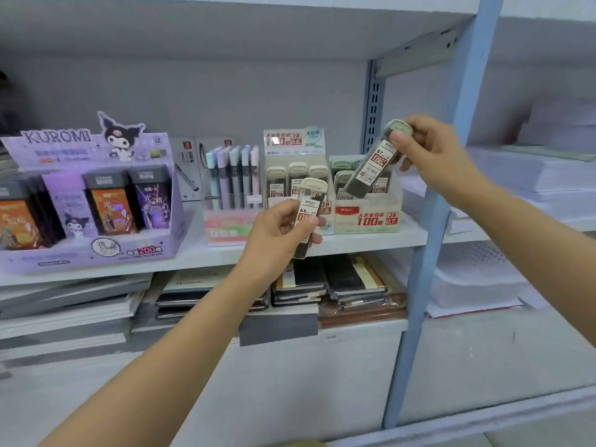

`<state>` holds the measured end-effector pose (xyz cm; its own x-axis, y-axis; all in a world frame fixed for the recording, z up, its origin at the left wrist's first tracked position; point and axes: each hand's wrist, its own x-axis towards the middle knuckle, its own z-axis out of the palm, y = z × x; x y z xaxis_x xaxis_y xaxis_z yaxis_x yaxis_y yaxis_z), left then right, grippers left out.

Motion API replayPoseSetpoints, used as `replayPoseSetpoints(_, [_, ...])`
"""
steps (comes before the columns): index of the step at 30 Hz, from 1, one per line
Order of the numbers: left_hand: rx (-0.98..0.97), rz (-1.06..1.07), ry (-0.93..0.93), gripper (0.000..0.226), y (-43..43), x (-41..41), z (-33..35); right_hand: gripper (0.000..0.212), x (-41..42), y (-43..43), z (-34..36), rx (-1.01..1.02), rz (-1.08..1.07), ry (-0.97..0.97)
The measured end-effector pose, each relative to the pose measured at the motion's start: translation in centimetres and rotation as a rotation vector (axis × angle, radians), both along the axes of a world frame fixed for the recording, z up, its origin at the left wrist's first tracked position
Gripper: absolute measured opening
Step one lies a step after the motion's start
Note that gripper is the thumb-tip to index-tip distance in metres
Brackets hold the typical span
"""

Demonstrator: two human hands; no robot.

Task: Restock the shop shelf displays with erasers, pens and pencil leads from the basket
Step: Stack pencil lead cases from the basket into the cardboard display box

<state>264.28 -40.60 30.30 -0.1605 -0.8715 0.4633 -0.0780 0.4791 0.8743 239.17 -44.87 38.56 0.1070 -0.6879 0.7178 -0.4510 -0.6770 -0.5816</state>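
Note:
My left hand [277, 237] grips a 0.5 pencil lead case [309, 214] with a pale cap, held upright in front of the 0.5 lead display box [295, 175]. My right hand [432, 156] pinches a 0.7 pencil lead case [374, 162] near its cap, tilted, its lower end over the 0.7 lead display box [367, 214]. Both boxes stand side by side on the middle shelf [371, 241] and hold several capped cases. The basket is out of view.
A purple Kuromi lead display [90, 195] stands at the left of the shelf, a rack of pastel pens [233, 179] beside it. Notebook stacks [338, 285] fill the shelf below. A blue upright post [435, 221] rises at the right, with paper stacks [532, 175] beyond.

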Motion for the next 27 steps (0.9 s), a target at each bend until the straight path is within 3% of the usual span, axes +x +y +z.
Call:
replayPoseSetpoints(5, [0.011, -0.01, 0.024, 0.014, -1.6, -0.9, 0.8, 0.016, -1.2, -1.9, 1.4, -0.063, -0.193, 0.042])
replayPoseSetpoints(11, [0.047, -0.038, 0.045, 0.015, -3.0, -1.1, 0.7, 0.013, -0.7, -3.3, 0.1, -0.088, -0.258, 0.219])
replayPoseSetpoints(16, [0.057, -0.042, 0.05, 0.013, -3.6, -1.4, 0.4, 0.017, -0.4, -3.9, -0.8, -0.081, -0.214, 0.328])
replayPoseSetpoints(27, [0.101, -0.036, 0.083, 0.016, -4.0, -1.3, 0.3, 0.02, -0.3, -4.9, -0.7, -0.057, -0.188, 0.363])
